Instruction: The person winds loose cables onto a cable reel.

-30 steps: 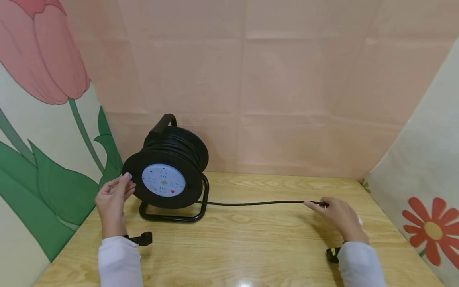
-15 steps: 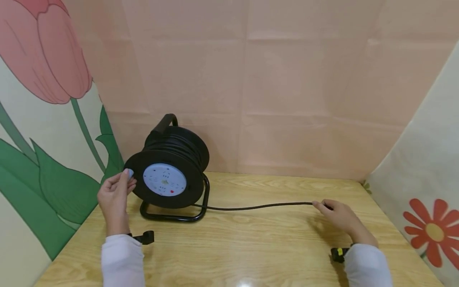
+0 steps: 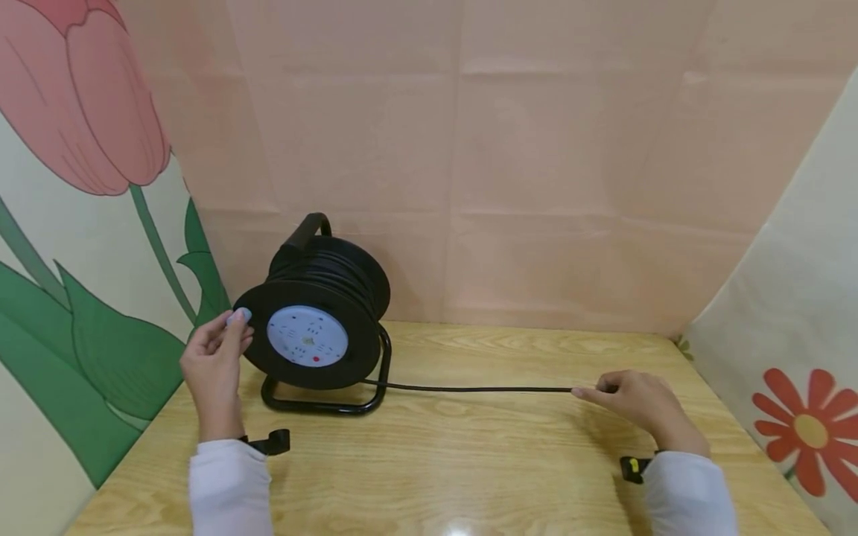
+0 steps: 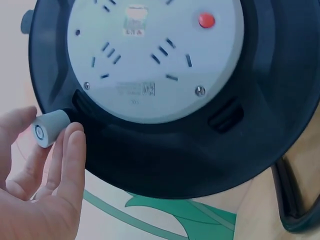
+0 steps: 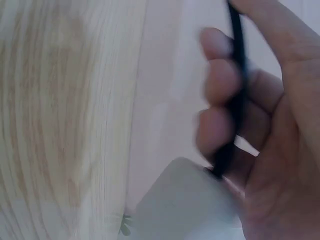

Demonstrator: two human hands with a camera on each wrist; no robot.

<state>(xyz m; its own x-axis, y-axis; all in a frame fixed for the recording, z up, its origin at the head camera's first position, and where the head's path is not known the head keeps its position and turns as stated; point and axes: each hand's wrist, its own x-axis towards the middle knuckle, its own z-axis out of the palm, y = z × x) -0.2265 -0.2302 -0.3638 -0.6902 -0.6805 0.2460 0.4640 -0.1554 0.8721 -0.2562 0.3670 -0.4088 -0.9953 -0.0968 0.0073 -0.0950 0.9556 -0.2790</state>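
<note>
A black cable reel (image 3: 362,350) with a pale round socket panel (image 3: 307,336) stands at left on the table. My left hand (image 3: 213,365) is at the reel's left edge, pinching its light grey crank knob (image 4: 51,128) between thumb and fingers. From the reel's lower side the black cable (image 3: 469,388) runs nearly straight to the right. At its far end my right hand (image 3: 637,402) grips it; in the right wrist view, somewhat blurred, the cable's thicker black end (image 5: 235,112) lies across the curled fingers.
The reel rests on a black tube stand (image 3: 322,408) on the wooden table (image 3: 469,461). Behind is a pink backdrop (image 3: 536,186). Flower-printed panels flank the table, with a tulip (image 3: 114,112) at left and a red flower (image 3: 809,430) at right.
The reel has turned slightly clockwise, the knob rising with my left hand. My right hand went right, then back left and a little lower; the cable's slight wave has straightened.
</note>
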